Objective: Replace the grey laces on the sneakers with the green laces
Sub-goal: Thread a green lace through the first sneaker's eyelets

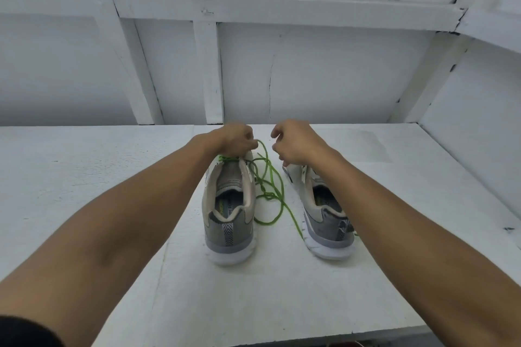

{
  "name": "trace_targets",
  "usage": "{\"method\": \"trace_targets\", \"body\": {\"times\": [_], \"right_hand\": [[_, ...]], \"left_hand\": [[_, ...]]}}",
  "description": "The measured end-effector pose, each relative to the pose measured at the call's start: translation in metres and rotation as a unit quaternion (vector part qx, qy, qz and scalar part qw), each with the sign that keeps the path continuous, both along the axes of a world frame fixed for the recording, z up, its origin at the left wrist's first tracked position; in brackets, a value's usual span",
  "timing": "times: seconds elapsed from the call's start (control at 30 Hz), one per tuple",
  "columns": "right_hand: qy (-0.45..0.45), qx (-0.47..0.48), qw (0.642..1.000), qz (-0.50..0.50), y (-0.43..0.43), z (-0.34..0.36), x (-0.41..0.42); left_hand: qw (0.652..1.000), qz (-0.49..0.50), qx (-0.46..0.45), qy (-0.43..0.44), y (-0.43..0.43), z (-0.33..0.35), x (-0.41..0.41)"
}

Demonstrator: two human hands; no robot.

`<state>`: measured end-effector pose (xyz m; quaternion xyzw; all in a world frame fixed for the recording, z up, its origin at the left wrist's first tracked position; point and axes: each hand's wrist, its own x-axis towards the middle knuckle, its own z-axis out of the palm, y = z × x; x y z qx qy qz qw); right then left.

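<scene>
Head view: left hand (236, 138) fingers curled, pinching green lace (265, 223) at left sneaker (231, 205) eyelets. Right hand (296, 144) fingers curled, grip cannot tell. Slack tangled between left sneaker and right sneaker (324, 211). Advise: clear tangle, pull evenly.

Black sleeve (22, 331) edge on L arm (127, 220); 2 forearms bare.

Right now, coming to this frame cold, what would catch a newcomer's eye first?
The bright green lace stands out, lying in a loose tangle on the white table between the left sneaker and the right sneaker. The left hand grips it at the front of the left sneaker. The right hand is at the right sneaker's front with its fingers curled; whether it holds anything is unclear.
</scene>
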<state>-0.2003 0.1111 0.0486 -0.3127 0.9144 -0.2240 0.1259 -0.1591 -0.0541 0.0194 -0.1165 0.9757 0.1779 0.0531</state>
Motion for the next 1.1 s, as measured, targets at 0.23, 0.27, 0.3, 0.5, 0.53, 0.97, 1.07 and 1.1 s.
{"method": "trace_targets", "body": {"times": [0.23,0.27,0.3,0.5,0.53,0.97,1.07,1.1], "right_hand": [[-0.069,-0.053,0.996,-0.02,-0.014,-0.001,-0.004],[-0.073,-0.068,0.995,-0.029,-0.015,-0.002,-0.006],[-0.074,-0.083,0.993,-0.043,-0.016,-0.002,-0.008],[-0.059,-0.128,0.989,-0.052,-0.014,0.022,-0.016],[-0.104,-0.158,0.981,-0.036,-0.014,0.032,-0.015],[-0.32,-0.304,0.892,-0.099,-0.013,0.067,-0.019],[-0.265,-0.269,0.919,-0.113,-0.011,0.061,-0.022],[-0.242,-0.246,0.932,-0.113,-0.011,0.059,-0.023]], "left_hand": [[0.933,0.042,0.302,0.189,-0.008,0.019,0.006],[0.922,0.038,0.333,0.196,-0.008,0.024,0.009],[0.912,0.036,0.358,0.197,-0.009,0.028,0.012],[0.913,0.208,0.238,0.258,-0.009,0.02,0.027],[0.904,0.231,0.24,0.269,-0.004,0.019,0.031],[0.847,0.008,0.501,0.18,0.018,0.069,0.114],[0.85,0.026,0.481,0.214,-0.006,0.09,0.139],[0.856,0.03,0.466,0.223,-0.014,0.098,0.147]]}}
